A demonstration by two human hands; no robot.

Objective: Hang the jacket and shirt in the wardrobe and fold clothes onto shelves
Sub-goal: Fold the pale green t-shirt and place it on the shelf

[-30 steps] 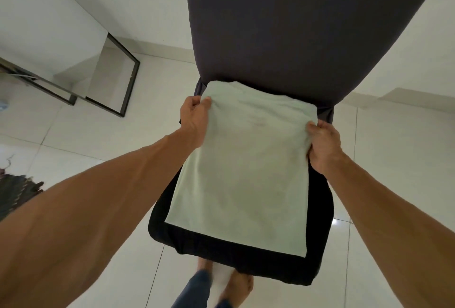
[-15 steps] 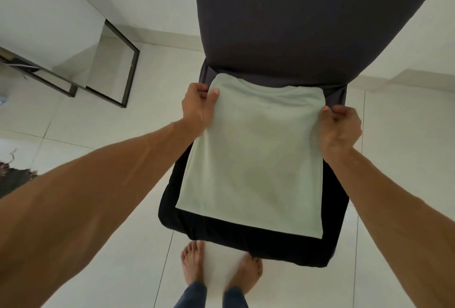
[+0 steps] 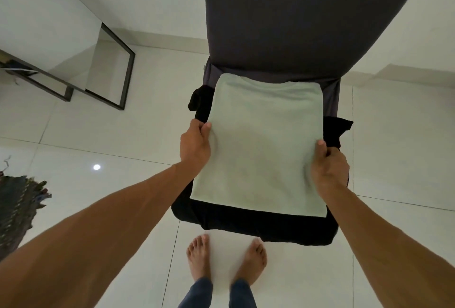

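A pale green shirt, folded into a rectangle, lies flat on black clothing spread over the seat of a dark grey chair. My left hand pinches the shirt's left edge near its middle. My right hand grips the right edge a little lower. The shirt's collar end points toward the chair back. Black fabric sticks out past both sides of the shirt.
A black-framed mirror leans against the wall at the left. A dark fringed rug lies at the left edge of the white tiled floor. My bare feet stand just before the chair's front edge.
Both hands have slid from the shirt's top corners down along its side edges toward me. The shirt now lies flatter on the seat.
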